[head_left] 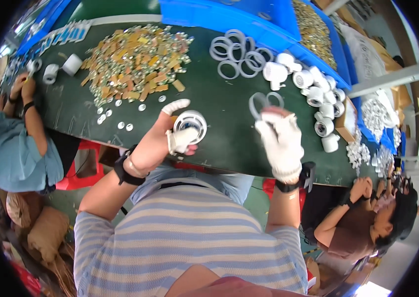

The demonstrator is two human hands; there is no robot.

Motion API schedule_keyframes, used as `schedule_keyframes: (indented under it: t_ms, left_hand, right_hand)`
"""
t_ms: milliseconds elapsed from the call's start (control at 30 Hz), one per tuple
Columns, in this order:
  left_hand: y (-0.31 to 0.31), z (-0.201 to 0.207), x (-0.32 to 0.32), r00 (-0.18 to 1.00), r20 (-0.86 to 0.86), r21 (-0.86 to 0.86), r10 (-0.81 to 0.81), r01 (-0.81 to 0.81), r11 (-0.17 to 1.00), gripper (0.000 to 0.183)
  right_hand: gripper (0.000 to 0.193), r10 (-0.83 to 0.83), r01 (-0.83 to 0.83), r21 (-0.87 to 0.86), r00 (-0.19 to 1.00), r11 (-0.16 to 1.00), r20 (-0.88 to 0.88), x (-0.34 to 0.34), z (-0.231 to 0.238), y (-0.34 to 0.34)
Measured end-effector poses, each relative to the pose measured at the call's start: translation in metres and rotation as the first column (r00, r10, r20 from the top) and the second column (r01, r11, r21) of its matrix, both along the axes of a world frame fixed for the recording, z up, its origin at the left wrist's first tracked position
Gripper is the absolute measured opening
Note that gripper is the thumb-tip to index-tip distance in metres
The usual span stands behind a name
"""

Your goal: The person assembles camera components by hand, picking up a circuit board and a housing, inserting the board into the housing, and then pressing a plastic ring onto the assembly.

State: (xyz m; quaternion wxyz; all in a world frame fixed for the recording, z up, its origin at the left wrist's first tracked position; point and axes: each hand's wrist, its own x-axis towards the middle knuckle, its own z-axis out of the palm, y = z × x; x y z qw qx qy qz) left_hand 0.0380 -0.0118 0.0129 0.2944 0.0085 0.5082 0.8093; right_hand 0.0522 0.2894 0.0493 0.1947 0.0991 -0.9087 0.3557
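Two hands work over a green table (pixel 214 101), the forearms rising from below. The left hand (pixel 157 138), reaching in at a slant with its palm partly bare, grips a white round part (pixel 199 117), its open end facing up. One white-covered digit stretches away beyond the part, while another lies across its lower edge. To its right and well apart, the right hand (pixel 281 143), in white cloth, points straight forward with fingers bent; motion blurs the fingertips, and whether they hold anything cannot be told.

Two translucent rings (pixel 252 108) stand out at the right hand's fingertips, seemingly at or just beyond them. Farther off, ahead of the space between the hands, about nine more clear rings (pixel 228 77) lie overlapping. Beyond the right hand and to its right, a dozen or so white fittings (pixel 275 72) crowd together, too overlapped for an exact count.

Ahead and left of the left hand spreads a heap of small tan and silvery pieces (pixel 135 64), beyond counting, with about ten small white discs (pixel 121 125) at its near edge. Two white cylinders (pixel 72 65) sit farther left, near a co-worker's hands (pixel 23 86).
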Motion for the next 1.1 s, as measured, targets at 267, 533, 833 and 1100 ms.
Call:
schedule_keyframes:
  t_ms: [267, 533, 833, 1100]
  left_hand:
    - [0.009, -0.012, 0.012, 0.994, -0.062, 0.241, -0.088, 0.100, 0.965, 0.108]
    - [0.011, -0.013, 0.028, 0.990, -0.119, 0.109, -0.081, 0.094, 0.990, 0.117]
    - [0.022, -0.009, 0.034, 0.988, -0.152, 0.157, 0.029, -0.004, 0.988, 0.114]
    - [0.020, -0.011, 0.035, 0.982, -0.185, 0.142, 0.047, -0.021, 0.990, 0.103]
  right_hand:
    - [0.028, 0.492, -0.157, -0.653, 0.789, 0.741, 0.369, 0.035, 0.004, -0.048]
    - [0.026, 0.513, -0.170, -0.669, 0.781, 0.724, 0.356, 0.034, 0.007, -0.053]
    - [0.025, 0.499, -0.155, -0.726, 0.818, 0.670, 0.285, 0.038, 0.001, -0.061]
    - [0.036, 0.278, -0.231, -0.272, 0.949, 0.934, 0.148, 0.032, -0.005, -0.057]
